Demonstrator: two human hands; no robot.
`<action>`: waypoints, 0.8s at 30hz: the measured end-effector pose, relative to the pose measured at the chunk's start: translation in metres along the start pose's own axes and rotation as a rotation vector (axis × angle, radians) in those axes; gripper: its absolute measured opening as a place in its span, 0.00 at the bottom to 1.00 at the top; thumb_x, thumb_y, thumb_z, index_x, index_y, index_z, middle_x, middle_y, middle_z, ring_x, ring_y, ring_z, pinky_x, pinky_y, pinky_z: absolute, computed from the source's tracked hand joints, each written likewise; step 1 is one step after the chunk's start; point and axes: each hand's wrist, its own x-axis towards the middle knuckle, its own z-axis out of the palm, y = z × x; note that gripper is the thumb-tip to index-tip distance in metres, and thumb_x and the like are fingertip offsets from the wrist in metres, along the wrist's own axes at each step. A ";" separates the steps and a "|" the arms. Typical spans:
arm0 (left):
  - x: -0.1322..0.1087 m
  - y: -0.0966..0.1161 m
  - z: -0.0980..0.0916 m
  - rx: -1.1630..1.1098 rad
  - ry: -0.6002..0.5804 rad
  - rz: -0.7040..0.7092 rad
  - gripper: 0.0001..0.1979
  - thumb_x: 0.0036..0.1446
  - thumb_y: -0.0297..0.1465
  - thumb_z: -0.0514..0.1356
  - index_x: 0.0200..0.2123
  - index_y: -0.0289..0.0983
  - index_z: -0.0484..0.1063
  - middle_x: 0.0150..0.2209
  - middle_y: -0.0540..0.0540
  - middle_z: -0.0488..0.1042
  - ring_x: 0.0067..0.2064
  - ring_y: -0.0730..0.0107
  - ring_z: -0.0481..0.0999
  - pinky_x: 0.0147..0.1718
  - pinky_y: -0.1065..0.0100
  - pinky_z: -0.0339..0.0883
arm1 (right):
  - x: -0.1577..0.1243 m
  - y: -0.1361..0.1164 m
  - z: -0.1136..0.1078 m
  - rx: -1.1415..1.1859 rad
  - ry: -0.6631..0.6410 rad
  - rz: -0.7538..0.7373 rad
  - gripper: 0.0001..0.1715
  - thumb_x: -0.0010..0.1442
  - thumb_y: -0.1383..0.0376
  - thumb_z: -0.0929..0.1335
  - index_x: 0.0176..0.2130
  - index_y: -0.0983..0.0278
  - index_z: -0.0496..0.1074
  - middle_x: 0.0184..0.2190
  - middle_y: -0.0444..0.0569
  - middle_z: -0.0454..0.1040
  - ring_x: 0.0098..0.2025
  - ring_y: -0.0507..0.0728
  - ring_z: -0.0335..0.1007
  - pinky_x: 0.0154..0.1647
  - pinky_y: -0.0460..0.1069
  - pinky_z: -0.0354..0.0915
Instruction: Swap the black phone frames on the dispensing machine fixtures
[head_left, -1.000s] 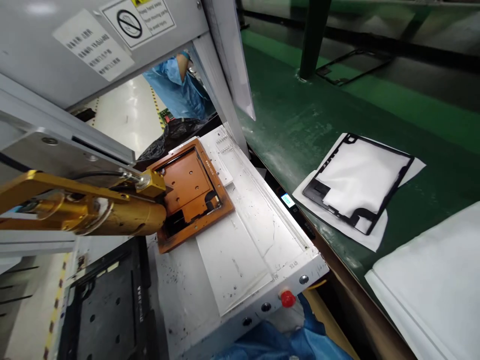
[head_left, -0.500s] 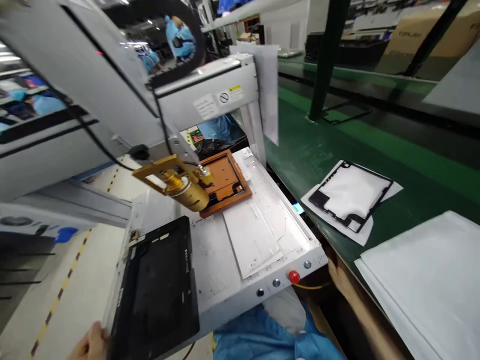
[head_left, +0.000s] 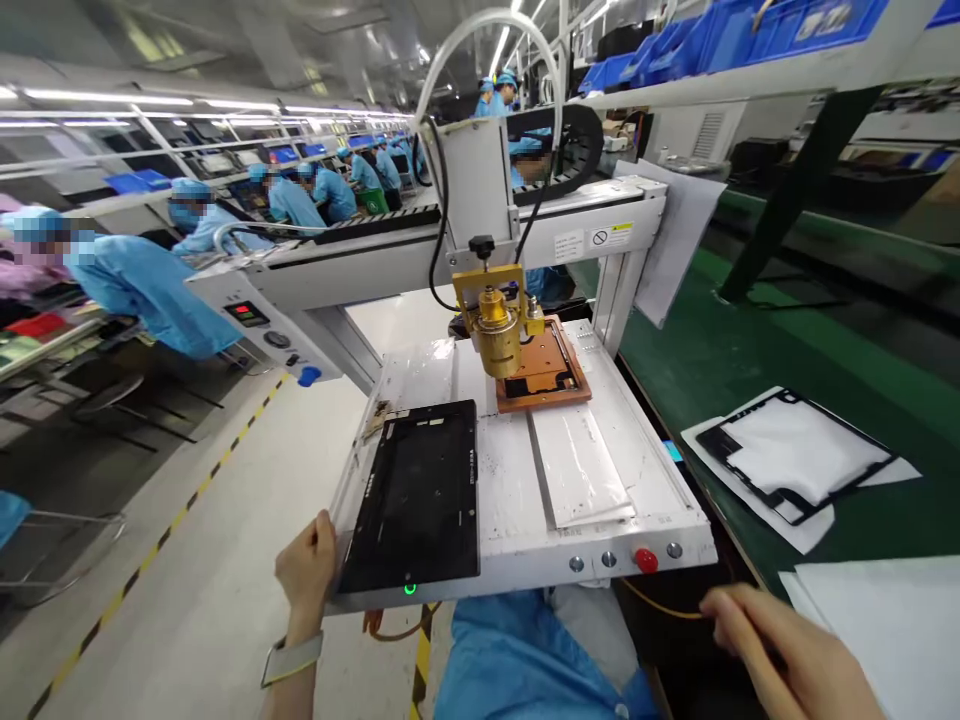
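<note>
My left hand (head_left: 307,572) rests against the front left corner of the white machine bed (head_left: 517,520), beside a black flat panel (head_left: 417,495) lying in its left bay; a green light glows at the panel's front edge. My right hand (head_left: 787,655) hovers low at the right, fingers loosely spread, holding nothing, near a thin yellow cable (head_left: 664,605). A brass dispensing head (head_left: 498,330) hangs over an orange fixture (head_left: 541,372) at the back of the bed.
A black frame on white paper (head_left: 795,460) lies on the green belt (head_left: 720,360) to the right, with a white sheet (head_left: 892,620) nearer. A red button (head_left: 645,560) sits on the machine's front. Several co-workers in blue coats (head_left: 150,285) work at the left.
The view has pulled back and up, showing the whole machine and the hall. My left hand now sits at the bed's corner and my right hand has come into view.
</note>
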 end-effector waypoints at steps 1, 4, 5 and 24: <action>-0.001 0.003 -0.002 -0.028 -0.007 -0.019 0.18 0.58 0.37 0.56 0.16 0.41 0.67 0.16 0.46 0.67 0.25 0.61 0.64 0.30 0.66 0.51 | 0.023 -0.006 -0.006 0.066 -0.017 -0.032 0.28 0.73 0.40 0.62 0.32 0.51 0.76 0.23 0.47 0.77 0.21 0.60 0.74 0.21 0.52 0.70; -0.004 0.013 -0.009 -0.130 -0.023 -0.037 0.19 0.58 0.36 0.56 0.16 0.40 0.65 0.15 0.47 0.65 0.25 0.62 0.66 0.30 0.66 0.54 | 0.089 -0.006 -0.009 0.103 -0.037 -0.023 0.32 0.70 0.36 0.60 0.30 0.54 0.73 0.22 0.47 0.76 0.21 0.60 0.74 0.25 0.53 0.69; -0.004 0.015 -0.012 -0.173 -0.035 -0.026 0.19 0.58 0.36 0.56 0.15 0.40 0.64 0.15 0.47 0.65 0.25 0.63 0.66 0.29 0.66 0.55 | 0.107 -0.001 -0.005 0.088 -0.051 -0.008 0.33 0.69 0.35 0.59 0.30 0.54 0.72 0.22 0.48 0.77 0.22 0.61 0.74 0.26 0.53 0.69; -0.076 0.232 0.046 -0.186 -0.791 1.455 0.15 0.76 0.37 0.54 0.43 0.37 0.80 0.42 0.41 0.83 0.46 0.61 0.80 0.54 0.59 0.73 | 0.152 0.059 0.064 0.403 0.098 0.130 0.43 0.64 0.25 0.59 0.28 0.57 0.70 0.19 0.48 0.70 0.22 0.58 0.66 0.28 0.53 0.66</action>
